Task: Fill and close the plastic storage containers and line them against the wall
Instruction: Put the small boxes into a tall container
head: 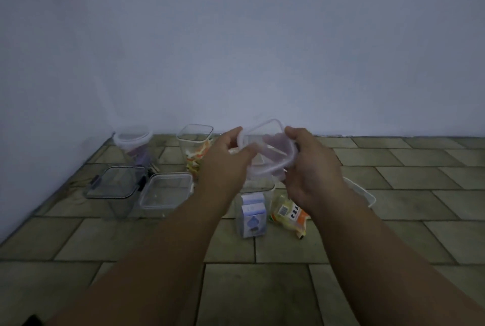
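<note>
Evidently light and thin, the clear lid (265,157) is held in the air just above the frame's centre, over the open container of small blue-and-white boxes (252,210). It looks slick and slightly flexible, so its pale rim seems the safest hold. Both forearms reach forward from the bottom edge; the left hand (225,165) pinches the left rim, and the right hand (312,170) curls its fingers round the right.

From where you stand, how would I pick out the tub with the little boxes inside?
Follow the pale wall down to the tiled floor, then look just below the left hand and right hand gripping a clear lid. There stands a tall clear container, left of a yellow-orange snack packet. It alone holds small blue-and-white boxes.
</note>
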